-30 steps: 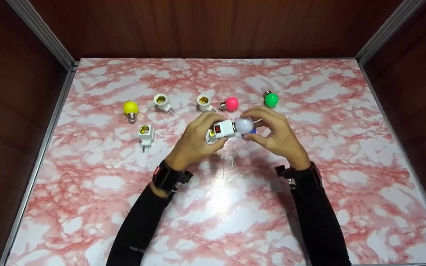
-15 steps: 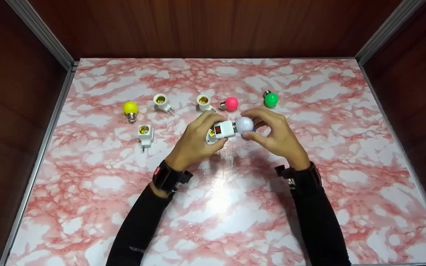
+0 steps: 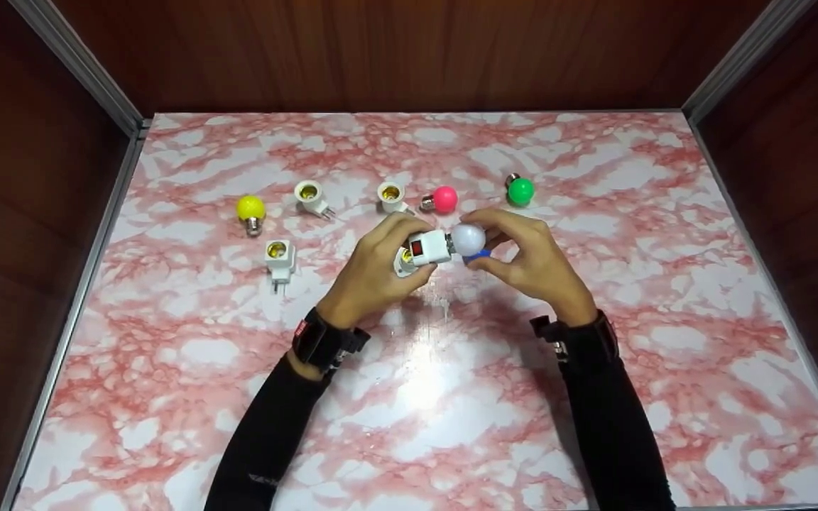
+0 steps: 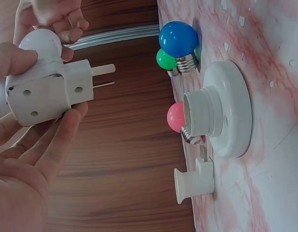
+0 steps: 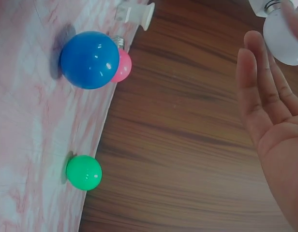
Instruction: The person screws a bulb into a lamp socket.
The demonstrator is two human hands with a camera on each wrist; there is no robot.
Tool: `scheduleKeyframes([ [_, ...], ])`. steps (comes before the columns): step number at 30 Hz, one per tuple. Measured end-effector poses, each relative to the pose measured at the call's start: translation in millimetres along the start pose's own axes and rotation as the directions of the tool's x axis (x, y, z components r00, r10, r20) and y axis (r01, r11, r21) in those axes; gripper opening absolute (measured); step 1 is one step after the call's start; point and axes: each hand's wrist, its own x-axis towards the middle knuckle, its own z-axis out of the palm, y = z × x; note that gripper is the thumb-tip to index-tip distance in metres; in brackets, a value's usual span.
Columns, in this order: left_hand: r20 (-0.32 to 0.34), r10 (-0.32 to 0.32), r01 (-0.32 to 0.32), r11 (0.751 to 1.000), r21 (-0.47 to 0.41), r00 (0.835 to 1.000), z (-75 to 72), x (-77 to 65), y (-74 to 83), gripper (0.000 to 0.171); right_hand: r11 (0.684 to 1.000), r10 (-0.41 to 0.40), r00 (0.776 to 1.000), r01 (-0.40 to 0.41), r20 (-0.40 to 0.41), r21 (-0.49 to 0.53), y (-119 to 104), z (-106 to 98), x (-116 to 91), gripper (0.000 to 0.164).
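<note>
In the head view my left hand (image 3: pixel 380 262) grips a white plug-in lamp socket (image 3: pixel 432 247) with a red switch. Its two flat prongs show in the left wrist view. A white light bulb (image 3: pixel 467 240) sits at the socket's right end, some of its metal thread showing. My right hand (image 3: pixel 526 255) has its fingers curled round the bulb; in the head view the thumb lies below it, and its contact is unclear. Beneath the hands are a round white lamp holder (image 4: pixel 231 111), partly hidden in the head view, and a blue bulb (image 5: pixel 90 60) on the table.
On the marbled table (image 3: pixel 423 426) lie a yellow bulb (image 3: pixel 251 208), a pink bulb (image 3: pixel 445 199) and a green bulb (image 3: pixel 520 191). More white plug-in sockets stand at the left (image 3: pixel 280 262), back left (image 3: pixel 309 194) and back middle (image 3: pixel 391 196). Dark wood-patterned walls (image 3: pixel 409 57) enclose the table.
My right thumb lay against the white bulb half a second ago; now it is lower, exposing more of the blue bulb behind. The left hand and socket have barely moved.
</note>
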Motion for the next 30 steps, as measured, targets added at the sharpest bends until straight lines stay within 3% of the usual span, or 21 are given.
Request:
scheduleKeyframes([
  [8,0.001,0.008,-0.008,1.000,0.003,1.000,-1.3,0.0,0.3,0.040,0.999,0.012,1.000,-0.012,0.011,-0.029,0.1,-0.1,0.7,0.050],
  [30,0.002,0.013,-0.013,1.000,0.016,1.000,-1.1,-0.3,3.0,0.042,0.996,0.074,0.997,-0.072,0.038,-0.056,-3.2,-2.6,-0.2,0.052],
])
